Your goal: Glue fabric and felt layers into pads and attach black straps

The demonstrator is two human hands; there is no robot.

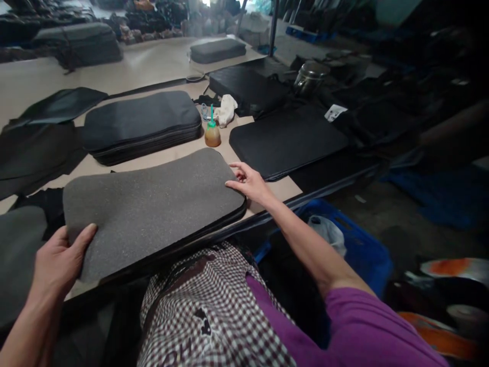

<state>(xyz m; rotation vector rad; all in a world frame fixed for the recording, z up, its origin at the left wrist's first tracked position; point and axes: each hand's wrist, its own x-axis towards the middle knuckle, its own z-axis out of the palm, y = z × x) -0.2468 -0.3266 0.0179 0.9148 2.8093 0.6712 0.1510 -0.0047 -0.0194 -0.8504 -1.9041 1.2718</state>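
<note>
A large grey foam sheet (156, 209) with rounded corners lies at the table's front edge, dark layers showing beneath its right end. My left hand (57, 257) grips its lower left end, thumb on top and the other fingers hidden. At the right end, my right hand (248, 182) holds the edge with the thumb on the upper face and the fingers curled beside it. Just behind stand a stack of black padded sheets (141, 120) and a small bottle (212, 133) of amber liquid with a green nozzle.
A crumpled white cloth (226, 110) lies beyond the bottle. More black sheets (286, 140) lie to the right, with a metal-lidded jar (311, 76) behind. Another grey sheet (19, 260) is at far left. Below the table's right edge is a blue crate (367, 250) with a plastic bag.
</note>
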